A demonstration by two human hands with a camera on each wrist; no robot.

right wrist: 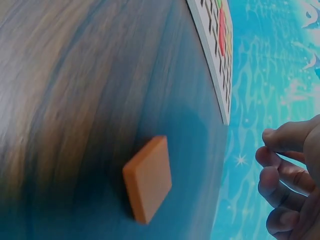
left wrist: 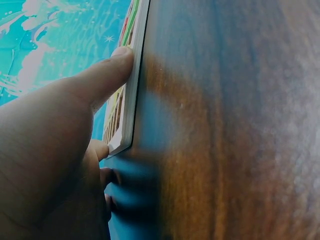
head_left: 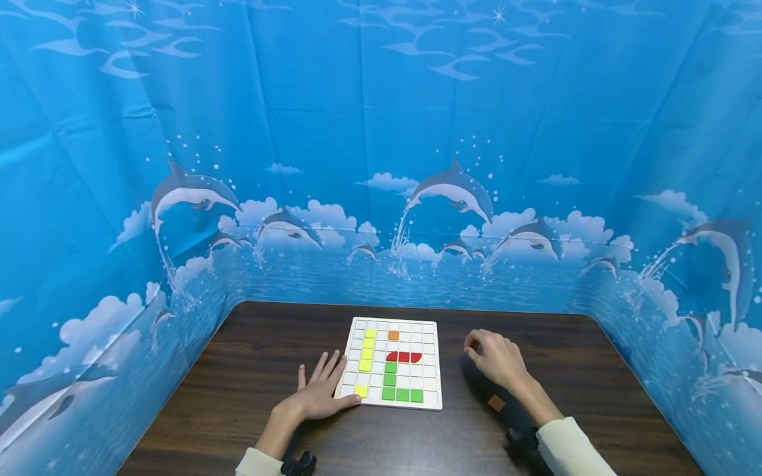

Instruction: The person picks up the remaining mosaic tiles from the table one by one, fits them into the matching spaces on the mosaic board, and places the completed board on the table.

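Observation:
A white grid board (head_left: 431, 387) lies on the table, bearing yellow tiles (head_left: 367, 354) in a column, red tiles (head_left: 404, 357) in a row, green tiles (head_left: 389, 380) in an L shape and one orange tile (head_left: 393, 335). My left hand (head_left: 318, 395) rests at the board's left side, fingers spread. Its thumb (left wrist: 112, 72) touches the near edge, close to a single yellow tile (head_left: 361, 391). Right of the board, my right hand (head_left: 497, 357) hovers with fingers loosely curled; nothing shows between thumb and fingertips. Below it lies a loose, square orange tile (right wrist: 151, 180), untouched.
The dark wooden table (head_left: 238, 396) has rounded far corners. A blue curtain (head_left: 369, 132) printed with dolphins and clouds encloses its back and sides. Each wrist wears a small black device, such as the left wrist device (head_left: 299, 464).

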